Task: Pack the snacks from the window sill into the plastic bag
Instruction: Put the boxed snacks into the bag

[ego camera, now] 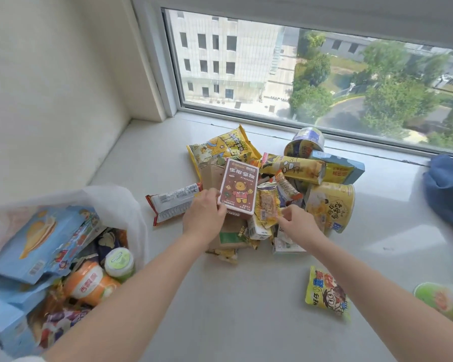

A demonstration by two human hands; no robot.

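Observation:
A heap of snacks [296, 176] lies on the white window sill [246, 296] below the window. My left hand [203, 215] grips a brown box with a cartoon bear [239, 188] at its lower left corner, tilted up over the heap. My right hand [297, 222] pinches a small clear yellow snack packet [267, 209] beside the box. At the left, the white plastic bag [120, 202] stands open, with blue packets [42, 241], an orange cup [89, 282] and a green-lidded cup [119, 261] inside.
A yellow packet with a cartoon face [327, 292] lies alone on the sill at the front right. A green cup [445, 300] sits at the right edge. Blue fabric [447, 189] rests on the far right. A red-edged wrapper [173, 201] lies left of the heap.

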